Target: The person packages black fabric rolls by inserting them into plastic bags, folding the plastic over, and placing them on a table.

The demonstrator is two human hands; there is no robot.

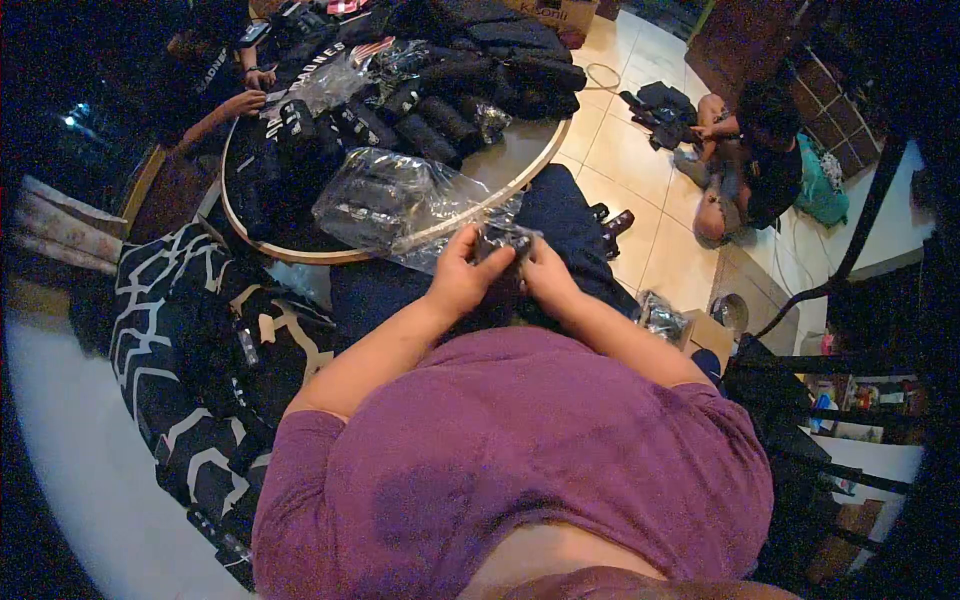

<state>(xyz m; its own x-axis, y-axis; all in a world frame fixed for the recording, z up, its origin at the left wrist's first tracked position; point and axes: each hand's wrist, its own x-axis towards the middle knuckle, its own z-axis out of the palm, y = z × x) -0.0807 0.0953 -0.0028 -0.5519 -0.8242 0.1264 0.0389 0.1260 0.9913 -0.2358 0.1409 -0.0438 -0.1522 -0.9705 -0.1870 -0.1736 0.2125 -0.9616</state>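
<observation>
Your purple shirt (520, 470), soft and slightly creased, fills the bottom centre of the frame, with both bare forearms reaching up from it toward the middle. At the lower left lies a black fabric with white branching lines (190, 340), rumpled over a pale surface. Up from it, in the upper left, stands the round table (520, 150), its top pale and its rim a thin light band. On it are stacked dark folded garments (500, 60), some with white lettering, and a crinkled, glossy clear plastic bag (385, 200) holding something dark near the table's lower edge. At the far upper left another person's hand (240, 102) rests at the table's rim.

At the centre of the frame, your left hand (462, 272) is closed around the left side of a small dark packet (500, 243), shiny like wrapped plastic; its exact shape is hard to make out. Your right hand (545, 275) grips the packet's right side, fingers curled. The packet sits between both hands, just below the table's edge and above your dark-clad lap.

To the right, a small shiny wrapped bundle (662, 318) lies on the cream tiled floor (640, 150). At the upper right, a person in dark clothes (745, 165) sits on the tiles.
</observation>
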